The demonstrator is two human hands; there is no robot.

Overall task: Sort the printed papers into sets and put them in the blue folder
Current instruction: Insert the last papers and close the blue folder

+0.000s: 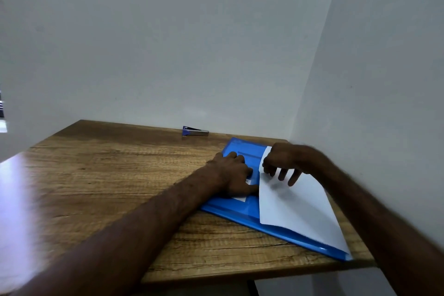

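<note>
Lying at the right end of the wooden tabletop (120,175), near the wall corner, the blue folder (242,206) is pinned by the left hand (234,173), which presses flat and splayed on its cover, grasping nothing. The right hand (280,161) pinches the upper edge of the white papers (293,209), which rest across the folder's right part. A blue and silver stapler (195,131) sits well apart, against the back wall.
</note>
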